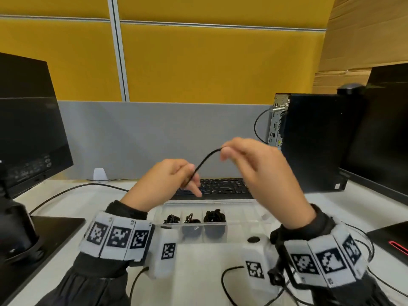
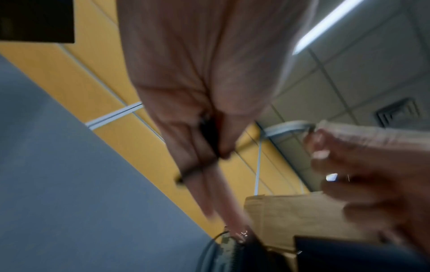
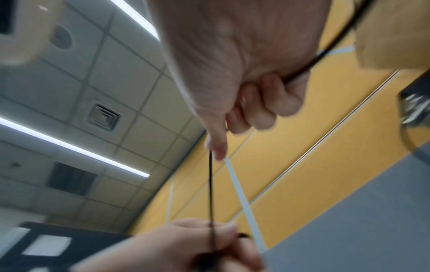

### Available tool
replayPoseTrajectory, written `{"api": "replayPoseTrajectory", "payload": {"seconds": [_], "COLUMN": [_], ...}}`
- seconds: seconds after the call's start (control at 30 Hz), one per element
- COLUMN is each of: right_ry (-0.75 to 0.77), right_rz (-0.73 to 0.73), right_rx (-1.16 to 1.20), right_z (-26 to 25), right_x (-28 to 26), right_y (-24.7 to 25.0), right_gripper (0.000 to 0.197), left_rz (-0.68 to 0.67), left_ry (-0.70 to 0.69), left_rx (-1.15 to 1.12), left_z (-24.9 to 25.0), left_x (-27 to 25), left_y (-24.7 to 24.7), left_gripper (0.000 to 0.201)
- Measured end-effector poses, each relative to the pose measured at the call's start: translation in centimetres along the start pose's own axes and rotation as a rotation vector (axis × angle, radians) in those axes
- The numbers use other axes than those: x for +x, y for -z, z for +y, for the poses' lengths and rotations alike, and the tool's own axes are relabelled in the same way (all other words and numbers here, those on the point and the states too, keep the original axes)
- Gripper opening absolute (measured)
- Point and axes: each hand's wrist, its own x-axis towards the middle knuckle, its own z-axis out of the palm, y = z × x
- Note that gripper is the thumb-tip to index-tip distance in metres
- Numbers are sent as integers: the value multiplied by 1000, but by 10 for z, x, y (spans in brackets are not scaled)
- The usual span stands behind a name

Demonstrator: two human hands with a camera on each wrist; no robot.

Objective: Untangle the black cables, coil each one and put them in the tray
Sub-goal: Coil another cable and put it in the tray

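Note:
Both hands are raised above the clear compartment tray (image 1: 245, 214). A thin black cable (image 1: 205, 161) arcs between them. My left hand (image 1: 189, 177) grips a bundle of this cable, and in the left wrist view the cable (image 2: 209, 136) lies in the palm and loops round a finger. My right hand (image 1: 225, 151) pinches the cable higher up. In the right wrist view the cable (image 3: 210, 184) runs from the right fingertips (image 3: 217, 149) down to the left hand (image 3: 197, 239). Three dark coiled cables (image 1: 214, 217) sit in the tray's left compartments.
A black keyboard (image 1: 220, 186) lies behind the tray. A monitor (image 1: 28, 129) stands at the left, a computer tower (image 1: 313, 140) and a second monitor (image 1: 384, 129) at the right. Thin wires (image 1: 224, 283) trail over the white desk near my wrists.

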Motion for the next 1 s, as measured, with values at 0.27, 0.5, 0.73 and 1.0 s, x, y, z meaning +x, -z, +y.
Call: {"api": "replayPoseTrajectory", "payload": {"seconds": [0.27, 0.5, 0.73, 1.0], "right_ry": [-258, -49, 15, -205], "right_rz": [-36, -703, -1, -345], "right_rx": [-68, -12, -30, -50], "right_z": [35, -20, -9, 4], "right_x": [-2, -8, -2, -6], "right_y": [-18, -9, 11, -17], "right_gripper": [20, 26, 20, 28], "left_rz": [-239, 368, 55, -79], "left_ry": [-230, -354, -211, -302], "left_rx": [-754, -580, -198, -789], "left_z": [46, 22, 31, 50], "left_x": [-23, -6, -17, -24], "left_y": [-11, -4, -8, -17], "left_gripper": [36, 23, 43, 31]}}
